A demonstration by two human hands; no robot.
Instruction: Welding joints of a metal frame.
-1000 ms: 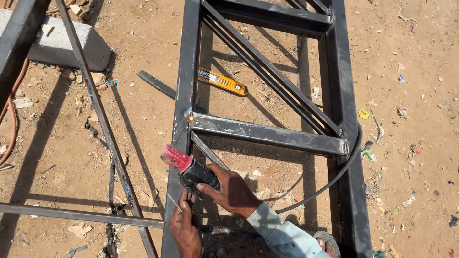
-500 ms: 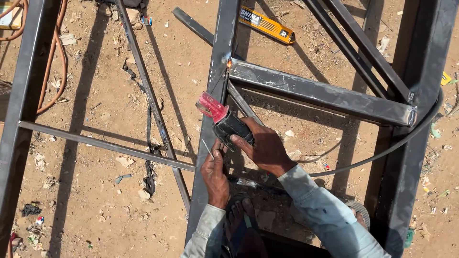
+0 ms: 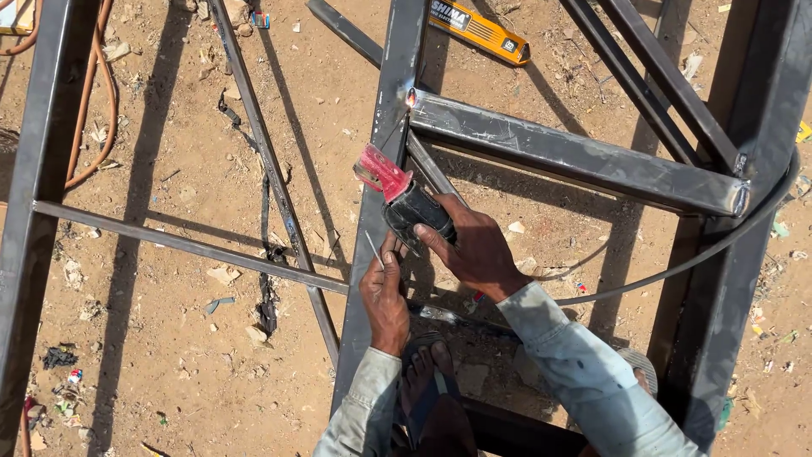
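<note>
Right hand: our right hand (image 3: 478,250) is closed around a black and red welding holder (image 3: 404,196), at 12 o'clock from our wrist
Left hand: our left hand (image 3: 385,296) pinches a thin rod (image 3: 373,248)
Frame: steel frame (image 3: 558,152) at 1 o'clock over dirt

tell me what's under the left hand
The left hand rests on an upright steel bar of the frame, a thin rod at its fingers. The bar's face beneath the palm is covered.

electrode holder (image 3: 404,196): red tip, black body | frame (image 3: 558,155): dark grey | cable (image 3: 719,241): grey | box (image 3: 480,28): yellow
</note>
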